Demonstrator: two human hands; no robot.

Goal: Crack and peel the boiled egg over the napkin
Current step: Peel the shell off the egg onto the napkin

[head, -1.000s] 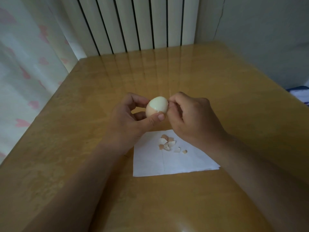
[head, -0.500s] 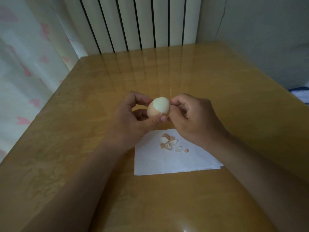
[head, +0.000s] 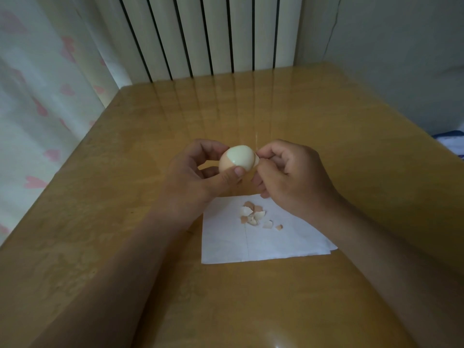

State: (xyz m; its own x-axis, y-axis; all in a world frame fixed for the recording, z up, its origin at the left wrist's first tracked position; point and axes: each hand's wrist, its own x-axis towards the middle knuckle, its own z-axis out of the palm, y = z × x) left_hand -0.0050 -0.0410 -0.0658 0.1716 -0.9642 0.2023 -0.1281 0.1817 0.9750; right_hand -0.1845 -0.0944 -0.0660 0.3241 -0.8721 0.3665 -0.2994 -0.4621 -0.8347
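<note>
A boiled egg [head: 238, 160] is held above the far edge of the white napkin [head: 261, 242]; most of its top is bare white, and tan shell still covers its left end. My left hand [head: 198, 172] grips the egg between thumb and fingers. My right hand [head: 288, 172] touches the egg's right end, its thumb and forefinger pinching a small piece of shell there. Several shell fragments [head: 253, 215] lie in a small heap on the napkin, below the hands.
The wooden table [head: 125, 197] has a glossy top. A white radiator [head: 206, 36] stands behind its far edge, a curtain with pink hearts [head: 37, 96] hangs to the left, and a grey wall is on the right. A blue-and-white object [head: 452, 141] pokes in at the right.
The egg has turned slightly in my left hand and more bare white shows. My right fingers have shifted to the egg's right end, pinching a bit of shell.
</note>
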